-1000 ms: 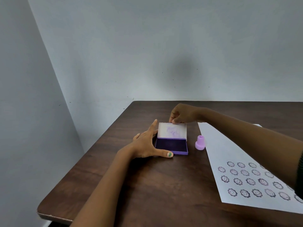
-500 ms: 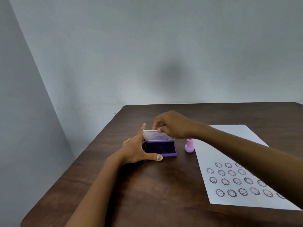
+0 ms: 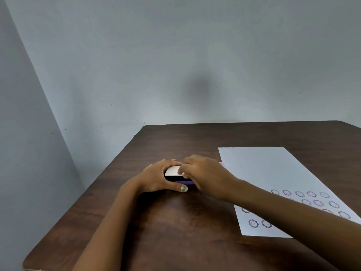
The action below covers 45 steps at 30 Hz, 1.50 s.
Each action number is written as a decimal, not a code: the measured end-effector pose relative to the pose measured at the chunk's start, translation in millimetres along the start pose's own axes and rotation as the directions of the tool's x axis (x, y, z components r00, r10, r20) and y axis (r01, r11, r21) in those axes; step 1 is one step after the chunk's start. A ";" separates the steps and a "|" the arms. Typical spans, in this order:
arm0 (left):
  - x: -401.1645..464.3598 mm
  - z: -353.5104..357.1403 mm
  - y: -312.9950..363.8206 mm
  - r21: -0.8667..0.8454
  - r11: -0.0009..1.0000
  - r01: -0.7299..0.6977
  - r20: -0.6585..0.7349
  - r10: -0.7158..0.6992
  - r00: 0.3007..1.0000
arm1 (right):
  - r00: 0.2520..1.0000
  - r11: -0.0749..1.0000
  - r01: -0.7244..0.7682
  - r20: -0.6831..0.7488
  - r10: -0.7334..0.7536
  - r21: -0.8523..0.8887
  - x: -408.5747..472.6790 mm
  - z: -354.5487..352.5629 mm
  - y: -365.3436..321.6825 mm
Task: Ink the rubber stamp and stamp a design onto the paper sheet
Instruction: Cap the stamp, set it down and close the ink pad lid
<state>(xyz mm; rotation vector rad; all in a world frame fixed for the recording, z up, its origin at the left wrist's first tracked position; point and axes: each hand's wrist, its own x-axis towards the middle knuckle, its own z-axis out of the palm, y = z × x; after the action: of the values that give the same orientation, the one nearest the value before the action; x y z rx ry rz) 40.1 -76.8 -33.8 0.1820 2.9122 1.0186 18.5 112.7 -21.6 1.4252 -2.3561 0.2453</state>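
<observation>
The purple ink pad case [image 3: 182,182] lies on the brown table [image 3: 175,222], its white lid [image 3: 172,171] tilted low over the base with only a narrow dark gap showing. My left hand [image 3: 158,179] wraps the case's left side, thumb along the front. My right hand [image 3: 203,174] grips the lid from above and the right. The small purple stamp [image 3: 221,163] is almost hidden behind my right hand; only a sliver shows. The white paper sheet [image 3: 269,173] lies to the right, with several round stamped designs near its front.
A pale wall runs close behind the table and along its left side. The table's left edge and rounded front-left corner [image 3: 29,261] are near. My right forearm crosses over the sheet's front part.
The lid has come down from nearly upright to almost flat on the base under my right hand. My left hand stayed on the case. The view shifted left.
</observation>
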 end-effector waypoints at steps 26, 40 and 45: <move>-3.4 -8.8 -6.9 -0.070 0.998 0.001 0.106 0.007 0.994 | 0.994 0.989 -0.110 0.025 0.108 0.094 -13.6 -0.6 0.2; -3.3 -9.9 -6.0 -0.009 1.000 0.018 0.163 -0.016 0.986 | 0.981 0.987 -0.161 0.115 0.157 0.027 -15.0 3.6 -4.3; -3.6 -9.5 -5.0 0.026 0.999 0.019 0.172 -0.023 0.985 | 0.978 0.982 -0.186 0.099 0.183 0.023 -16.5 7.2 -6.0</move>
<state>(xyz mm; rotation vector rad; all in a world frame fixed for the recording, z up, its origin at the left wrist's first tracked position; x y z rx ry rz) 42.4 -87.0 -29.5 0.2274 2.7655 0.9151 29.1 120.9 -35.1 1.2591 -2.5783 0.2706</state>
